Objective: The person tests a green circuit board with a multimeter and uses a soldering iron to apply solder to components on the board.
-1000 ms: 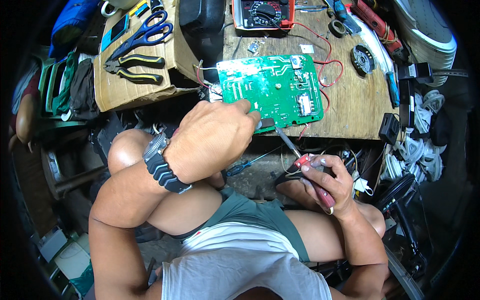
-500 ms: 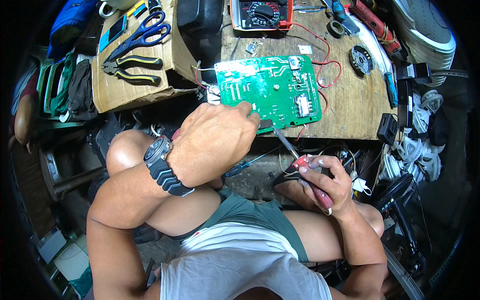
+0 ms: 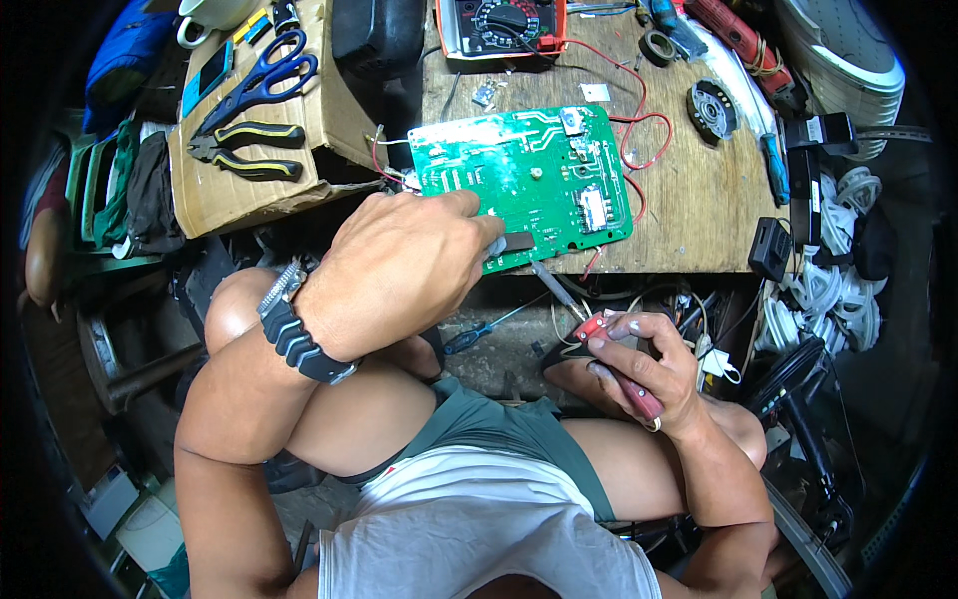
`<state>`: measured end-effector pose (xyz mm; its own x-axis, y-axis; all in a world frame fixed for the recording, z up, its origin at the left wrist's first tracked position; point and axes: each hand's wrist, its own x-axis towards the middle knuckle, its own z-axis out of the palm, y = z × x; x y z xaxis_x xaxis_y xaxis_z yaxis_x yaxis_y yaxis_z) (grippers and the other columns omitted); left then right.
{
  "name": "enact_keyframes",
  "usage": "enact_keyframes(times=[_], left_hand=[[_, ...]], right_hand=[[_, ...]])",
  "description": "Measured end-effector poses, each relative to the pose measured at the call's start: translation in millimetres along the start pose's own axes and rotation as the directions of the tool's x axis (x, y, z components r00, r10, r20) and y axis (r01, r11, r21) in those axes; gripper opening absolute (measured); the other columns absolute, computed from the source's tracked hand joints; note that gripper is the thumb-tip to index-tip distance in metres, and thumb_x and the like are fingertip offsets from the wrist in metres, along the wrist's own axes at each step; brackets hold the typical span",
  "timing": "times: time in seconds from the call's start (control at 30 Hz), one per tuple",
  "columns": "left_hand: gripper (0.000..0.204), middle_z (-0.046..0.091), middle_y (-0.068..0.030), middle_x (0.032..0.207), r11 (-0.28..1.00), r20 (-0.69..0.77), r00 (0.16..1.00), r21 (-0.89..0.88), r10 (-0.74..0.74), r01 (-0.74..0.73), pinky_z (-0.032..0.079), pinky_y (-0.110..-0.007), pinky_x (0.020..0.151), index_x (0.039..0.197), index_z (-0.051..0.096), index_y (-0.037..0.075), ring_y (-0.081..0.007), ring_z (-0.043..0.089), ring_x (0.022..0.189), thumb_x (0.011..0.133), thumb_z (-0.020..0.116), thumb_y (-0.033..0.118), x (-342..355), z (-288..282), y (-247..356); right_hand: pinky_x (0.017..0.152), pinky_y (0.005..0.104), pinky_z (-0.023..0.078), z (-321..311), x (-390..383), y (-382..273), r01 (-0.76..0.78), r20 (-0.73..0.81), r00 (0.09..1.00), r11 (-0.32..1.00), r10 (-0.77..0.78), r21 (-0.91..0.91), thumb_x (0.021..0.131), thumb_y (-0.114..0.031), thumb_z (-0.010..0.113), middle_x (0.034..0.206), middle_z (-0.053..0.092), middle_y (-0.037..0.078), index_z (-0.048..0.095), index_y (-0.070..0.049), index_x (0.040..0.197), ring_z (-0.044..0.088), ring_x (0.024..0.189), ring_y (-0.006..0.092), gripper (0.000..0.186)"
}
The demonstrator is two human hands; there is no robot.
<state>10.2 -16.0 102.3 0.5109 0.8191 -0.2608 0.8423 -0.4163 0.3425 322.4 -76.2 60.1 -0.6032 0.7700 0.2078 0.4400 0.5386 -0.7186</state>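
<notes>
A green circuit board (image 3: 534, 150) lies near the front edge of the wooden bench, a whitish smear across its upper left. Over its lower left corner bends my left hand (image 3: 414, 250), fingers closed, with a bit of something bluish at the fingertips. Beside them a flat dark grey piece (image 3: 519, 242) shows against the board; whether I hold it cannot be told. My right hand (image 3: 654, 364) is wrapped round the red handle of a soldering iron (image 3: 591, 329). Its metal tip points up and left, close to the board's front edge.
A multimeter (image 3: 504, 25) with red leads stands behind the board. Pliers (image 3: 249, 150) and blue-handled scissors (image 3: 264, 80) lie on a cardboard box (image 3: 339, 110) at left. To the right are a round motor part (image 3: 713, 110) and a tape roll (image 3: 659, 47). Below lies a screwdriver (image 3: 469, 337).
The whole bench has shifted slightly left in view. My left hand has moved left and a little down, uncovering bluish material at the fingertips. The iron has stayed nearly in place.
</notes>
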Motion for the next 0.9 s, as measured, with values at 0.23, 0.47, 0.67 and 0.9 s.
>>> enact_keyframes(times=[0.23,0.47,0.67,0.9], left_hand=[[0.028,0.066,-0.0125,0.092,0.998,-0.012,0.998,0.014,0.054,-0.054,0.055,-0.049,0.066,0.116,0.07,0.008,-0.0362,0.069,0.08,0.089,0.068,0.014,1.2,1.0,-3.6],[0.029,0.067,-0.0121,0.092,0.999,-0.013,0.999,0.033,0.038,-0.037,0.056,-0.047,0.064,0.118,0.069,0.009,-0.0351,0.07,0.079,0.089,0.068,0.014,-2.2,3.6,2.4],[0.027,0.068,-0.0135,0.093,0.999,-0.025,1.0,-0.05,-0.016,0.015,0.055,-0.047,0.067,0.115,0.069,0.007,-0.036,0.07,0.082,0.089,0.069,0.015,-6.9,3.3,10.8],[0.015,0.066,-0.0095,0.081,0.794,-0.026,0.963,-0.572,-0.269,0.207,0.052,-0.034,0.062,0.101,0.06,0.0,-0.019,0.069,0.072,0.094,0.068,0.009,-14.0,17.9,14.5]], right_hand=[[0.079,0.0354,0.061,3.5,2.0,-2.4,0.003,-0.026,1.0,0.999,-0.004,-0.041,0.067,0.001,0.088,0.106,0.065,0.011,0.079,-0.011,0.114,0.071,0.095,0.0273,0.049],[0.078,0.0357,0.061,3.2,1.9,0.4,0.022,-0.022,1.0,0.999,-0.023,-0.05,0.066,0.001,0.088,0.105,0.064,0.011,0.079,-0.011,0.113,0.072,0.094,0.0272,0.049],[0.08,0.0357,0.06,-2.5,3.3,2.4,0.02,-0.014,1.0,0.999,-0.02,-0.036,0.067,0.0,0.087,0.105,0.065,0.011,0.079,-0.011,0.112,0.071,0.096,0.0276,0.047],[0.085,0.036,0.059,-9.3,6.2,-1.2,0.015,0.016,1.0,1.0,-0.016,0.012,0.068,0.001,0.088,0.107,0.064,0.012,0.078,-0.01,0.115,0.07,0.1,0.028,0.049]])
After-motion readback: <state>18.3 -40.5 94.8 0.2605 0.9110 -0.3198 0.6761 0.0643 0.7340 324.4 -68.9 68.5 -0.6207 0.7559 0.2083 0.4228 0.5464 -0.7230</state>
